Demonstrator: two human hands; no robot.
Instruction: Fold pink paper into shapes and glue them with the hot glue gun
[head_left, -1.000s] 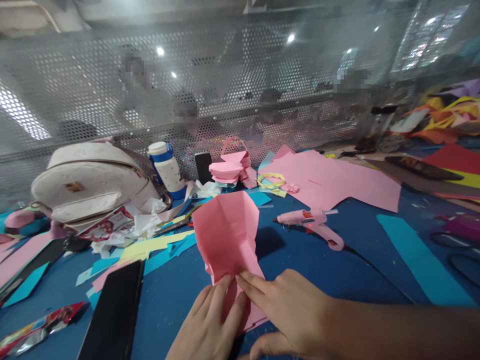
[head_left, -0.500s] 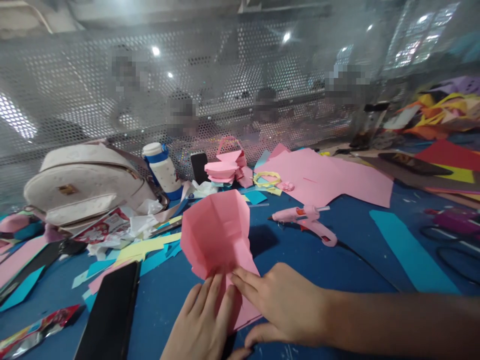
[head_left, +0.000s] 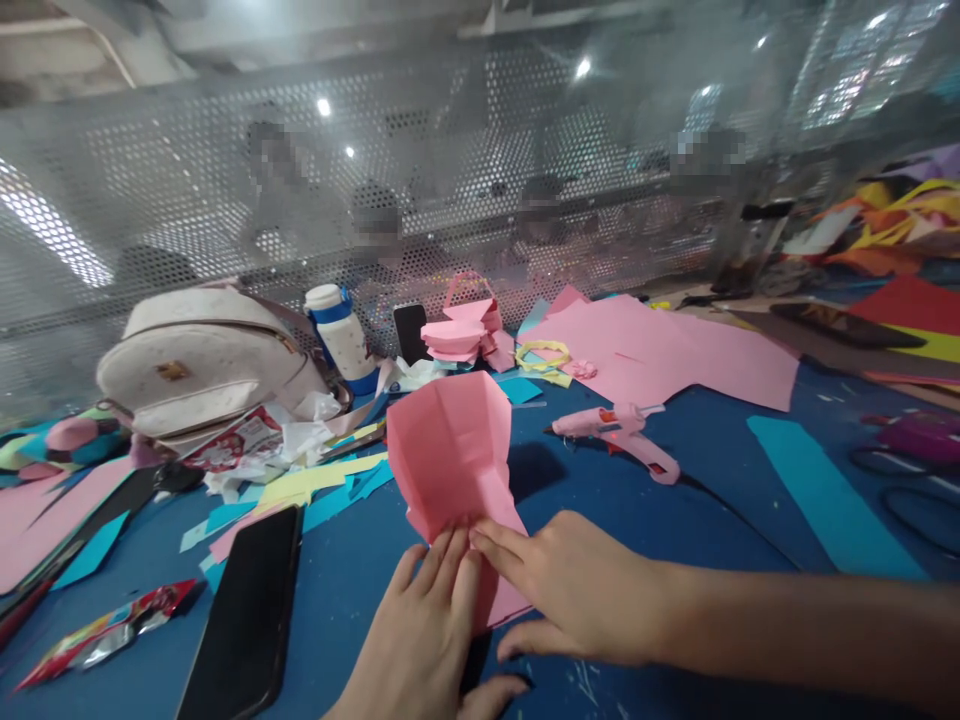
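Observation:
A folded pink paper piece (head_left: 454, 440) stands up from the blue table, its creased upper part curving like an open cup and its lower flap lying flat. My left hand (head_left: 427, 625) rests on the flap with its fingers stretched forward, the tips at the fold. From the right, my right hand (head_left: 585, 585) reaches in; its fingertips press the flap beside the left fingertips, and its thumb is spread apart. Neither hand grips the paper. Part of the flap is hidden under the fingers. Beyond the right hand lies a pink glue gun (head_left: 619, 432) with a black cord.
A black phone (head_left: 244, 610) and a shiny snack wrapper (head_left: 109, 630) lie at left. Behind are paper scraps (head_left: 322, 480), a white backpack (head_left: 206, 365), a bottle (head_left: 341, 335) and small pink paper baskets (head_left: 465, 330). Pink sheets (head_left: 660, 350) and a blue strip (head_left: 832, 500) lie right.
The view has turned slightly left, so things sit farther right in the picture. Both hands still press the pink paper, the fingertips at about the same fold.

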